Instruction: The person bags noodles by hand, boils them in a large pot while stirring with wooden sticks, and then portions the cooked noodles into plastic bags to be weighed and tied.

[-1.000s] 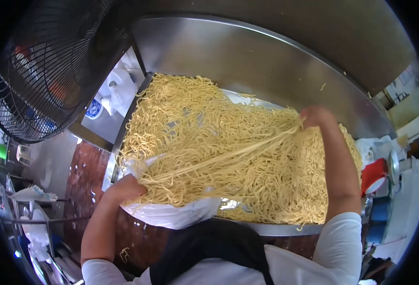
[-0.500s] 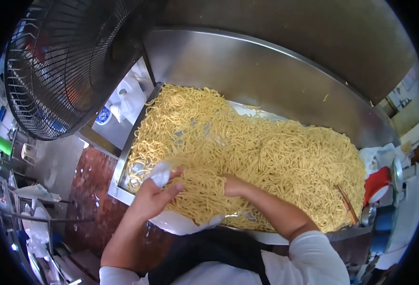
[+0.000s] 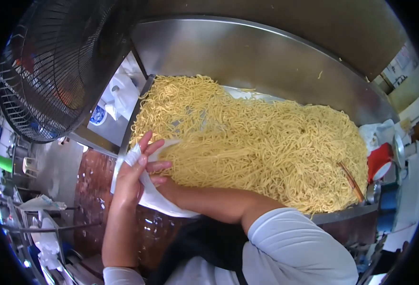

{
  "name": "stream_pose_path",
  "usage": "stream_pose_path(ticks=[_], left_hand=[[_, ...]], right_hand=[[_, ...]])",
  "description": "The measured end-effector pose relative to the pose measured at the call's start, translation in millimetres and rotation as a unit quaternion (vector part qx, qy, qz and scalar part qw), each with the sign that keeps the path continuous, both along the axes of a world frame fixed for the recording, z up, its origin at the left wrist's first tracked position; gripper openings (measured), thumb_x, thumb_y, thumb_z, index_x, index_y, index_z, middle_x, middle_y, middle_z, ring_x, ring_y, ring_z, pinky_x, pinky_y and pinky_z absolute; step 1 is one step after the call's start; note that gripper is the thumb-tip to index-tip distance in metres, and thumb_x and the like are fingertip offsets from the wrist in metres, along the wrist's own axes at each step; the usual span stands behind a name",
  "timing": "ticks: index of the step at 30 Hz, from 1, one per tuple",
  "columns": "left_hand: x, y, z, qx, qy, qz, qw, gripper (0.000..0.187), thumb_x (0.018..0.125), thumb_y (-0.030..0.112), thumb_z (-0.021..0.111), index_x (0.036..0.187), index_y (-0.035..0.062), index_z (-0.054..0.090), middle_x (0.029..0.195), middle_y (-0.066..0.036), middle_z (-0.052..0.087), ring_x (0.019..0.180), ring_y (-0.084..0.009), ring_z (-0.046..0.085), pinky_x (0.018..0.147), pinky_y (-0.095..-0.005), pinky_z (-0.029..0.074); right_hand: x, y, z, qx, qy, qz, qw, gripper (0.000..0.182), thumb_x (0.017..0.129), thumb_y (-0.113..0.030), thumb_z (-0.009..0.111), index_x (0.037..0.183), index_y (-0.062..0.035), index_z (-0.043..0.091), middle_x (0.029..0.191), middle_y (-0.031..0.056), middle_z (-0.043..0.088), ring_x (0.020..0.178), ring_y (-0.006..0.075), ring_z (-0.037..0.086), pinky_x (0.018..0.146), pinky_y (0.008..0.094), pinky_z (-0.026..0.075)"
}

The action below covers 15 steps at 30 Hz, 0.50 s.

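A thin white plastic bag (image 3: pixel 161 198) hangs at the near left edge of the metal tray (image 3: pixel 118 164). My left hand (image 3: pixel 138 166) holds it, with the plastic draped around the hand and the fingers spread. My right hand (image 3: pixel 167 188) reaches across to the bag, just beside my left hand. Its fingers are hidden by the bag and the left hand, so I cannot see what is in them. Yellow noodles (image 3: pixel 266 147) lie heaped across the tray, blurred right by the bag.
A black wire-caged fan (image 3: pixel 52 80) stands at the upper left. Behind the tray rises a steel back panel (image 3: pixel 247 61). A wooden stick-like tool (image 3: pixel 352 183) lies on the noodles at the right, near a red container (image 3: pixel 379 160). White plastic bags (image 3: pixel 124 92) sit beyond the tray's left end.
My right hand has moved left from the noodles to the bag, with the arm now crossing in front of me. My left hand has turned more upright, with its fingers spread.
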<state>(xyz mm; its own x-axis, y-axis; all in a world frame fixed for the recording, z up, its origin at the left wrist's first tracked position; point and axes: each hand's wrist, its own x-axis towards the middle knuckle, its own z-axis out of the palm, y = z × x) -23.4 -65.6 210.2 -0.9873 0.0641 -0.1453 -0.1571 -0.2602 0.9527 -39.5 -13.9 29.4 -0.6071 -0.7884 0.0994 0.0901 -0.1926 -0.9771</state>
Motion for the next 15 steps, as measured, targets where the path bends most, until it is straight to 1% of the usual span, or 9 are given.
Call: stream_pose_path(ticks=[1, 3, 5, 7, 9, 11, 12, 14, 15], left_hand=[[-2, -3, -5, 0.002, 0.015, -0.02, 1.0, 0.085, 0.084, 0.045, 0.067, 0.148, 0.0033, 0.03, 0.146, -0.023, 0.04, 0.11, -0.032, 0.061, 0.073, -0.038, 0.06], [-6, -1, -22, 0.016, 0.022, -0.035, 0.999, 0.092, 0.08, 0.046, 0.071, 0.149, 0.0039, 0.028, 0.149, -0.023, 0.036, 0.119, -0.0337, 0.056, 0.081, -0.0434, 0.058], [-34, 6, -40, -0.155, 0.154, -0.18, 0.959, 0.093, 0.075, 0.048, 0.072, 0.149, 0.0078, 0.032, 0.154, -0.023, 0.027, 0.136, -0.0361, 0.039, 0.108, -0.0455, 0.038], [-56, 52, -40, -0.438, 0.22, -0.399, 0.775, 0.085, 0.073, 0.049, 0.073, 0.142, 0.007, 0.046, 0.155, -0.026, 0.023, 0.142, -0.0402, 0.026, 0.116, -0.0465, 0.021], [-56, 104, -87, -0.603, 0.164, -0.458, 0.633, 0.074, 0.071, 0.049, 0.074, 0.13, 0.0064, 0.059, 0.153, -0.029, 0.024, 0.14, -0.0429, 0.027, 0.114, -0.0464, 0.024], [-58, 139, -135, -0.714, 0.201, -0.414, 0.528, 0.065, 0.07, 0.046, 0.074, 0.12, 0.0055, 0.065, 0.14, -0.03, 0.043, 0.129, -0.0466, 0.042, 0.108, -0.0476, 0.034], [-64, 152, -159, -0.71, 0.213, -0.42, 0.524, 0.065, 0.07, 0.046, 0.074, 0.12, 0.0055, 0.065, 0.14, -0.03, 0.043, 0.129, -0.0466, 0.042, 0.108, -0.0476, 0.034], [-78, 176, -191, -0.721, 0.126, -0.45, 0.512, 0.067, 0.067, 0.046, 0.072, 0.125, 0.0122, 0.062, 0.121, -0.025, 0.061, 0.114, -0.0383, 0.058, 0.098, -0.0471, 0.044], [-83, 182, -189, -0.718, 0.14, -0.459, 0.504, 0.067, 0.067, 0.046, 0.072, 0.125, 0.0122, 0.062, 0.121, -0.025, 0.061, 0.114, -0.0383, 0.058, 0.098, -0.0471, 0.044]], right_hand=[[5, 4, 8, 0.064, 0.042, -0.012, 0.997, 0.035, 0.098, -0.026, 0.037, 0.127, -0.0134, 0.052, 0.125, 0.0128, 0.057, 0.106, 0.0243, 0.06, 0.093, 0.0371, 0.047], [10, 15, 13, 0.096, 0.075, -0.016, 0.992, 0.035, 0.097, -0.024, 0.04, 0.128, -0.0121, 0.052, 0.124, 0.0125, 0.058, 0.108, 0.0231, 0.059, 0.093, 0.0368, 0.047], [20, 23, 10, 0.113, 0.105, -0.02, 0.988, 0.036, 0.096, -0.023, 0.042, 0.129, -0.0108, 0.052, 0.123, 0.0123, 0.059, 0.109, 0.022, 0.059, 0.094, 0.0364, 0.047], [31, 39, 5, 0.125, 0.135, -0.025, 0.983, 0.037, 0.096, -0.021, 0.044, 0.13, -0.0094, 0.052, 0.122, 0.012, 0.06, 0.111, 0.0208, 0.058, 0.094, 0.0361, 0.047], [40, 64, -2, 0.14, 0.179, -0.033, 0.973, 0.038, 0.095, -0.02, 0.046, 0.131, -0.0081, 0.052, 0.12, 0.0117, 0.061, 0.113, 0.0197, 0.057, 0.094, 0.0357, 0.047], [44, 102, -31, 0.143, 0.299, -0.067, 0.941, 0.039, 0.094, -0.018, 0.049, 0.132, -0.0068, 0.052, 0.119, 0.0115, 0.062, 0.114, 0.0185, 0.057, 0.094, 0.0354, 0.047], [44, 126, -55, 0.146, 0.374, -0.085, 0.912, 0.04, 0.094, -0.017, 0.05, 0.132, -0.0061, 0.052, 0.119, 0.0113, 0.063, 0.115, 0.0179, 0.056, 0.094, 0.0352, 0.047], [30, 199, 37, 0.204, 0.225, 0.015, 0.953, 0.047, 0.095, -0.031, 0.055, 0.134, -0.0065, 0.051, 0.129, 0.0135, 0.058, 0.121, 0.0236, 0.054, 0.102, 0.0369, 0.042], [24, 231, 77, 0.293, 0.146, 0.021, 0.945, 0.049, 0.09, -0.031, 0.06, 0.133, -0.006, 0.053, 0.129, 0.0155, 0.058, 0.123, 0.0253, 0.053, 0.102, 0.0372, 0.042]])
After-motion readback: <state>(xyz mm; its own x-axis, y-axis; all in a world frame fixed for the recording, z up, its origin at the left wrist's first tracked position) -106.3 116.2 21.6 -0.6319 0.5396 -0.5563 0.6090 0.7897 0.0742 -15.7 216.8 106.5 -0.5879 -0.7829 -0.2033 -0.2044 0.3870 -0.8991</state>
